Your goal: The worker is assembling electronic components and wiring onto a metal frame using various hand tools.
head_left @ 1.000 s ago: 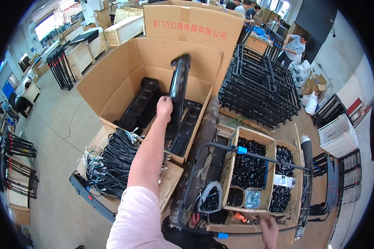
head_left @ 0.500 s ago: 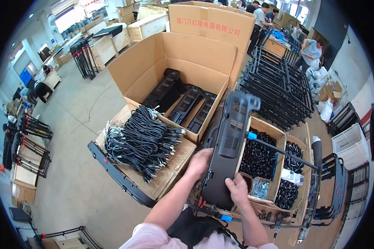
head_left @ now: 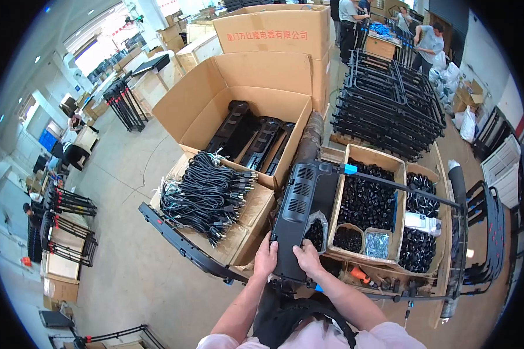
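A long black plastic cover (head_left: pixel 289 235) with rows of vent slots lies lengthwise in front of me, its vented part away from me. My left hand (head_left: pixel 266 257) grips its near left edge. On the opposite edge, my right hand (head_left: pixel 308 257) has its thumb on top, and the fingers beneath are partly hidden. A clear bag of small black parts (head_left: pixel 315 234) sits just beyond my right hand. Similar black covers (head_left: pixel 262 142) lie in the open cardboard box (head_left: pixel 262 72) ahead. To the left, a heap of black cables (head_left: pixel 206 195) rests on cardboard.
At right, cardboard trays (head_left: pixel 403 232) hold small black parts and screws. A black metal frame (head_left: pixel 410 189) with blue pieces runs around them. A curved black bar (head_left: pixel 186 247) borders the left side. Stacked black frames (head_left: pixel 390 104) stand behind, and people work farther back.
The cover has come down from a raised, tilted position to lie flatter between my hands. Both hands have moved closer to me and my right hand leftward. The view has shifted slightly.
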The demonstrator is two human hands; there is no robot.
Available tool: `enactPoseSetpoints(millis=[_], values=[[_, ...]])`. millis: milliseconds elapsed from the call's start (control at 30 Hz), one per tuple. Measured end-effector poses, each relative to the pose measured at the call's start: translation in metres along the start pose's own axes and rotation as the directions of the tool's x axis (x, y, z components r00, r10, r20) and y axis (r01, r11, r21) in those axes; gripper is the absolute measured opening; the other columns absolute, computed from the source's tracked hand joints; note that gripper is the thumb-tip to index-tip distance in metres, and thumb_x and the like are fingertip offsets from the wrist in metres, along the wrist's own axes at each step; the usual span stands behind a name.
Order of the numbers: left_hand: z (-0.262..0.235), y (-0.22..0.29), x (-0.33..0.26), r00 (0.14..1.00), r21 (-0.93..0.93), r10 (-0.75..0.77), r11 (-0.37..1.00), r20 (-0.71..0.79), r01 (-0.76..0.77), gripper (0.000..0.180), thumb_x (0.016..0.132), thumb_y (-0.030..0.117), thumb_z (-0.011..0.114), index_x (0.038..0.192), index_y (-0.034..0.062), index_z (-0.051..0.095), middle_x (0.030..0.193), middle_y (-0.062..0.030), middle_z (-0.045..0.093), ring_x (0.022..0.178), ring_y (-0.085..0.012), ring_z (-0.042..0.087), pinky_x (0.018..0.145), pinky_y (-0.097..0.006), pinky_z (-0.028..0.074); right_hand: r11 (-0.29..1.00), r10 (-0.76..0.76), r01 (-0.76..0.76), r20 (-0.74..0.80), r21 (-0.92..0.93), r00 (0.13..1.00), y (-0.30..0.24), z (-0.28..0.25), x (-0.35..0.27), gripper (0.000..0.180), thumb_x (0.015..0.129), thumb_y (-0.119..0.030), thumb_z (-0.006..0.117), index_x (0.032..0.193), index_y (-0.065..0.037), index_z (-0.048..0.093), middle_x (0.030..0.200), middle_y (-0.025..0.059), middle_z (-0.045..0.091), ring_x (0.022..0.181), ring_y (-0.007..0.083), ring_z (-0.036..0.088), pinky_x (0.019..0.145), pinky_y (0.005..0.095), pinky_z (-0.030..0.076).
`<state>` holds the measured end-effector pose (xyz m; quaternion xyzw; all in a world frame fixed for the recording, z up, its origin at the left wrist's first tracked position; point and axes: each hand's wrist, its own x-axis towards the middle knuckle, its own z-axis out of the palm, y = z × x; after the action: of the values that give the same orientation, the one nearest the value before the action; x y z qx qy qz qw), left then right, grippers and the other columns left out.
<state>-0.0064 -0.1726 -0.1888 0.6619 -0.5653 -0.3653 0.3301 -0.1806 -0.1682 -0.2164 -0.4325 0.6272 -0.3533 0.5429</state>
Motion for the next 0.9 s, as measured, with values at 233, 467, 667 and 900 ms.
enactPoseSetpoints(millis=[233, 467, 667, 900], values=[[-0.003, -0.006, 0.000, 1.000, 0.049, 0.016, 0.999, 0.023, -0.018, 0.053, 0.108, 0.031, 0.050, 0.155, 0.0075, 0.045, 0.138, -0.0287, 0.062, 0.128, -0.0420, 0.061, 0.107, -0.045, 0.048, 0.974, -0.014, 0.002, 0.050, 0.225, 0.999, 0.016, 0.006, 0.004, 0.033, 0.103, -0.014, 0.060, 0.125, 0.009, 0.053, 0.114, 0.0198, 0.070, 0.101, 0.0227, 0.070, 0.088, 0.0366, 0.055], [-0.006, -0.009, 0.005, 0.994, 0.119, 0.092, 0.988, 0.061, -0.098, 0.052, 0.109, 0.030, 0.048, 0.154, 0.0039, 0.045, 0.139, -0.0265, 0.061, 0.129, -0.0393, 0.061, 0.107, -0.043, 0.047, 1.000, -0.007, 0.007, 0.087, 0.000, 0.996, 0.015, -0.010, 0.004, 0.048, 0.099, -0.025, 0.067, 0.132, 0.009, 0.054, 0.105, 0.0170, 0.074, 0.095, 0.0232, 0.071, 0.087, 0.0377, 0.055], [0.008, 0.040, 0.025, 0.956, 0.075, 0.252, 0.967, -0.148, -0.243, 0.032, 0.102, 0.016, 0.063, 0.129, -0.0012, 0.062, 0.123, -0.0178, 0.066, 0.108, -0.0297, 0.065, 0.096, -0.038, 0.051, 0.934, 0.060, 0.002, -0.163, 0.358, 0.985, -0.004, -0.160, -0.066, 0.036, 0.100, -0.022, 0.066, 0.129, -0.001, 0.061, 0.094, 0.0052, 0.069, 0.080, 0.0131, 0.065, 0.070, 0.0281, 0.054], [0.154, 0.125, -0.006, 0.389, 0.008, 0.367, 0.718, 0.845, -0.696, 0.023, 0.097, 0.025, 0.065, 0.104, 0.0058, 0.074, 0.106, -0.0161, 0.071, 0.105, -0.0355, 0.068, 0.091, -0.045, 0.054, 0.842, 0.189, 0.086, -0.439, 0.533, 0.878, 0.002, -0.262, -0.203, 0.021, 0.102, -0.020, 0.062, 0.114, -0.003, 0.067, 0.087, -0.0006, 0.066, 0.071, 0.0060, 0.059, 0.060, 0.0214, 0.044]])
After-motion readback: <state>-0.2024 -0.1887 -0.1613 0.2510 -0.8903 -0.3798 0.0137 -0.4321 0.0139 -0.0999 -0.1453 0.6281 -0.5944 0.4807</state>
